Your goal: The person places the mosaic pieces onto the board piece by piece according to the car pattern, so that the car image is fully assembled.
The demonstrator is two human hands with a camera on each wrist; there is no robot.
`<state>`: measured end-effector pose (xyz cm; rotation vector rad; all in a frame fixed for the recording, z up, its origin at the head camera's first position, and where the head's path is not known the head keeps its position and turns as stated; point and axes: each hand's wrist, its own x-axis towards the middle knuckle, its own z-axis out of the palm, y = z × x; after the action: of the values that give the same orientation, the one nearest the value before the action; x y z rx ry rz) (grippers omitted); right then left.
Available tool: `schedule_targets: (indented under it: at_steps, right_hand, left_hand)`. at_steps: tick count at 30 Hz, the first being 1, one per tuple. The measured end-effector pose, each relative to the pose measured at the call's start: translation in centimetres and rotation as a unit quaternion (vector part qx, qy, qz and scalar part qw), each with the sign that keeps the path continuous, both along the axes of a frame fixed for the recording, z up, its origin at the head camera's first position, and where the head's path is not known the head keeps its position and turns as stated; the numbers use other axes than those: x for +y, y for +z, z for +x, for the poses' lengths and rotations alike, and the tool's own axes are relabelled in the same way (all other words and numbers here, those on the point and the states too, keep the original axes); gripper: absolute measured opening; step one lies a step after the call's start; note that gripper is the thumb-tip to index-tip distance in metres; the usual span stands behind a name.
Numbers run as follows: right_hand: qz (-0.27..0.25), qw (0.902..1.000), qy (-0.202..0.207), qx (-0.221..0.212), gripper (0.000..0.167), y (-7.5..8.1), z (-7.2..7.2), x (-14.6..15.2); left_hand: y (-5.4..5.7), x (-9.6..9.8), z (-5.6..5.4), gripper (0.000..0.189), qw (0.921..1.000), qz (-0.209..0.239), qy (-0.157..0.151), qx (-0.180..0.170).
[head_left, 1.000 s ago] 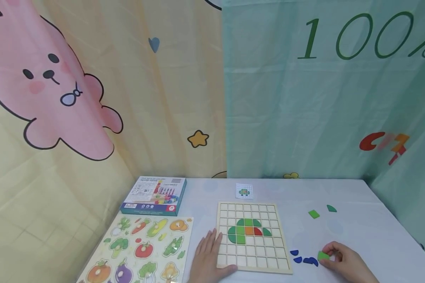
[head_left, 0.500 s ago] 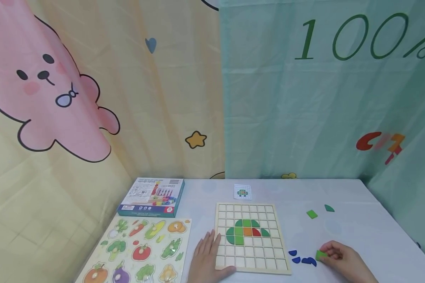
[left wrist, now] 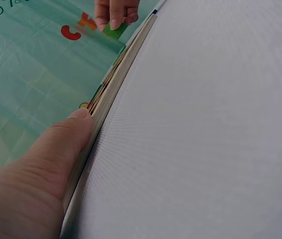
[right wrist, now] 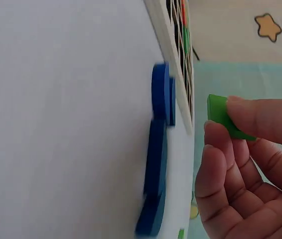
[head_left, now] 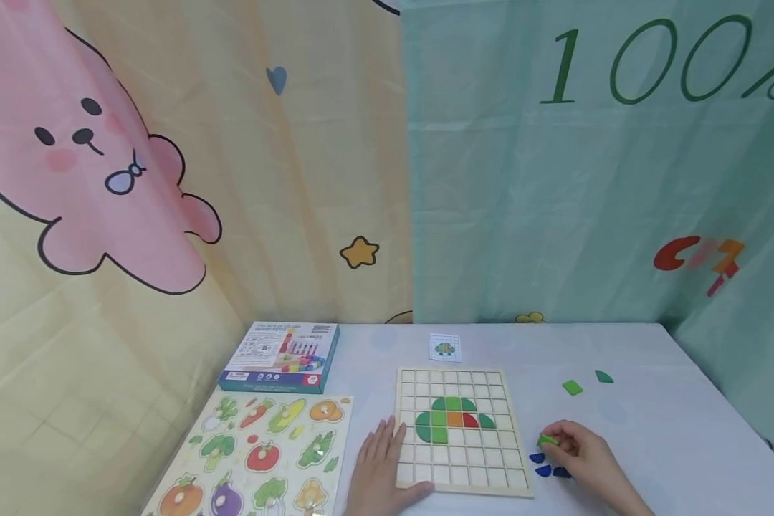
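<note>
Pinching: right hand (head_left: 580, 451) is gripping green piece (head_left: 546, 440) just right of grid board (head_left: 462, 484)
Pressing: left hand (head_left: 380, 466) is lying flat, fingers straight, holding nothing, on board's left edge
Lying: blue pieces (head_left: 545, 471) are under right hand

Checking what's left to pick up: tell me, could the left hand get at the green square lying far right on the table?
Probably not easily: the left hand rests on the grid board's left edge, and the green square lies beyond it.
</note>
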<state>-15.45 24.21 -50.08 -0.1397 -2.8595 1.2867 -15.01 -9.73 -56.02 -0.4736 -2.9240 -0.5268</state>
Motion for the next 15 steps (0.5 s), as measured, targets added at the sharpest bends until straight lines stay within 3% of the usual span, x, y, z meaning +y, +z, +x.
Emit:
schedule_targets:
  at_steps: [6, 15]
  right_hand:
    - [-0.023, 0.9974, 0.065, 0.02, 0.019, 0.8, -1.2, -4.2]
    - [-0.018, 0.9822, 0.173, 0.071, 0.015, 0.8, -3.0, -7.7]
  left_hand:
    - [0.2, 0.0, 0.1, 0.105, 1.0, -0.005, -0.004, 0.005]
    - [0.4, -0.2, 0.4, 0.102, 0.9998, -0.001, -0.011, 0.016]
